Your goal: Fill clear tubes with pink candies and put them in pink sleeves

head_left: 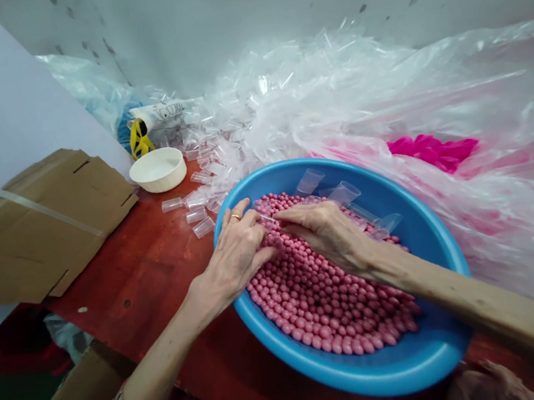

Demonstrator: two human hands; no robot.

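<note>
A blue plastic basin point(431, 236) on a red-brown table holds a heap of small pink candies point(330, 297) and a few clear little plastic tubes point(343, 192). My left hand point(235, 254), with a gold ring, rests over the basin's left rim, its fingers pinched on a clear tube point(265, 217). My right hand point(324, 232) lies on the candies, fingers closed and meeting the left hand's fingertips at that tube. What the right fingers hold is hidden.
A big pile of clear plastic tubes and bags point(332, 98) fills the back and right. A white bowl point(158, 170) stands at the back left, with loose tubes point(194, 213) near it. Flattened cardboard point(37, 226) lies on the left. Pink material point(433, 150) shows under plastic.
</note>
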